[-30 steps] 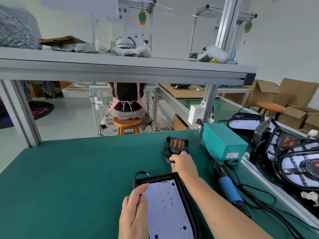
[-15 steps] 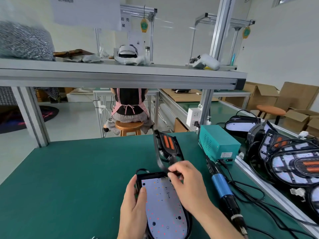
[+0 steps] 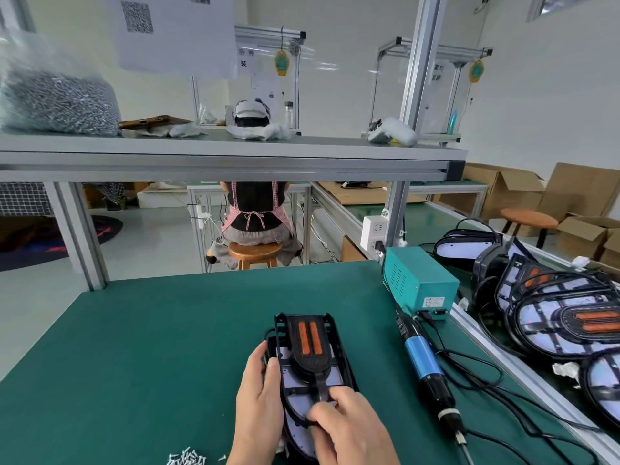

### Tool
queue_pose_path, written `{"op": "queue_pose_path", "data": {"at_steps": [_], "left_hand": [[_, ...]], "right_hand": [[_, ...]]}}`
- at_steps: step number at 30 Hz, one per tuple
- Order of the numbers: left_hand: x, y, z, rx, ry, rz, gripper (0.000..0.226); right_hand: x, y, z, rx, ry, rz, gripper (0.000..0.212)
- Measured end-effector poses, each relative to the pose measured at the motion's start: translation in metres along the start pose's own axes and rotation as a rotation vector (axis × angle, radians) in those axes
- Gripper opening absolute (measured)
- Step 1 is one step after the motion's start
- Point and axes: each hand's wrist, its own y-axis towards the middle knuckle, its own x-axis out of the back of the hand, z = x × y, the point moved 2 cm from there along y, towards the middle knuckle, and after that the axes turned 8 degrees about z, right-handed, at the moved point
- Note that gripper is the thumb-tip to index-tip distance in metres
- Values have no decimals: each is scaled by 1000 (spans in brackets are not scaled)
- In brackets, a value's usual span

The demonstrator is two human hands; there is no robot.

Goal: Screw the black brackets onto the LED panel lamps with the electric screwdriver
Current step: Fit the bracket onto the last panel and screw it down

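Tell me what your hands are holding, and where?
The left hand grips the LED panel lamp by its left edge; the right hand pinches the black bracket at its narrow near end.

L hand point(image 3: 258, 399) & R hand point(image 3: 349, 429) — bare, forearms too.

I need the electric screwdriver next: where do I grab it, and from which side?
Grip the electric screwdriver by its blue barrel, coming from above on its left side, nearest the right hand. It lies flat on the green mat, bit toward you; black cables loop along its right, and its cord leaves the far end.
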Motion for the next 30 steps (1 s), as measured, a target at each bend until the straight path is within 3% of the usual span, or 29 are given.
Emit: {"op": "queue_pose_path", "data": {"at_steps": [4, 8, 12, 16, 19, 22, 27, 30], "left_hand": [[0, 0, 0, 16, -2, -17, 30], [0, -1, -1, 21, -2, -27, 28], [0, -1, 2, 28, 19, -37, 27], [0, -3, 3, 41, 98, 6, 44], [1, -2, 3, 43, 94, 16, 47], [2, 0, 4, 33, 95, 32, 47], [2, 1, 7, 8, 78, 52, 45], [2, 2, 8, -6, 66, 39, 45]], "right_hand": [[-1, -2, -3, 30, -18, 9, 29], [2, -6, -4, 33, -32, -13, 7], [-3, -11, -10, 63, -109, -47, 24], [6, -11, -8, 42, -147, 71, 15], [24, -1, -10, -37, -127, 122, 32], [36, 8, -16, -135, 87, -53, 32], [12, 43, -38, -416, 549, 244, 56], [-5, 54, -42, -455, 715, 299, 52]]}}
